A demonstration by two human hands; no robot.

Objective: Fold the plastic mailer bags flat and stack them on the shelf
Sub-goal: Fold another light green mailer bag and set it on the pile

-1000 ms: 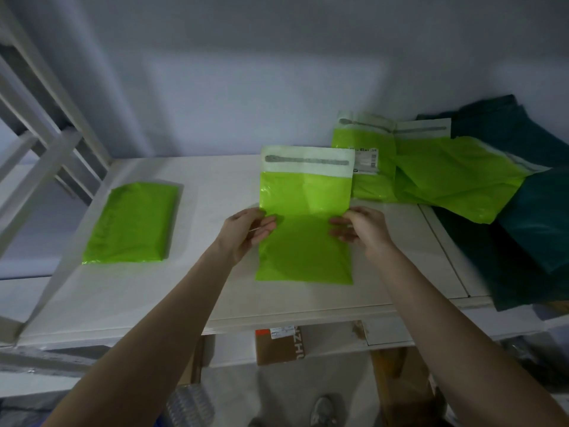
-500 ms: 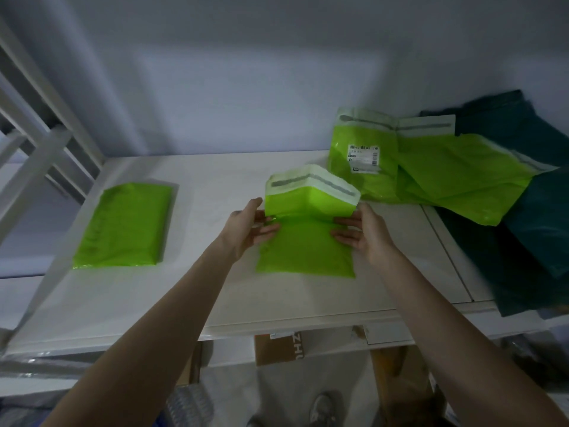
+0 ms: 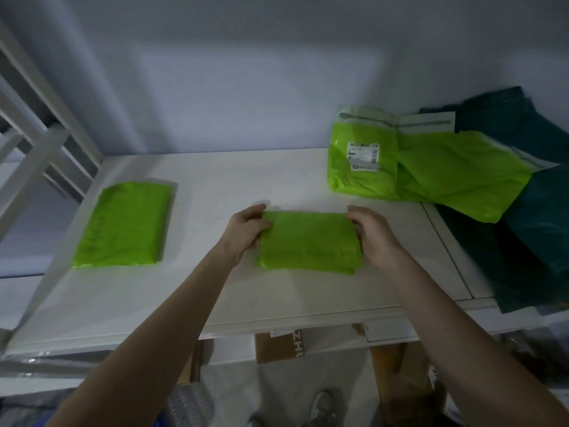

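The left hand (image 3: 246, 231) and right hand (image 3: 374, 232) each grip a side edge of the folded green mailer (image 3: 309, 243) lying flat between them on the shelf (image 3: 215, 303). Well left of the left hand lies a folded green stack (image 3: 123, 224); beyond the right hand, unfolded green mailers (image 3: 431, 167) overlap dark teal bags (image 3: 535, 229).

Left grip (image 3: 246, 231) and right grip (image 3: 374, 232) rest palm-down, fingers curled.

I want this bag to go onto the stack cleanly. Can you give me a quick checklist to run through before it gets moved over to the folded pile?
1. Green mailer folded flat, white flap tucked in: ok.
2. Left hand grips its left edge: ok.
3. Right hand on its right edge: ok; firmness cannot tell.
4. Folded pile lies flat and tidy: ok.
5. Shelf between bag and pile bare: ok.
6. Unfolded mailers remain at right: not ok.
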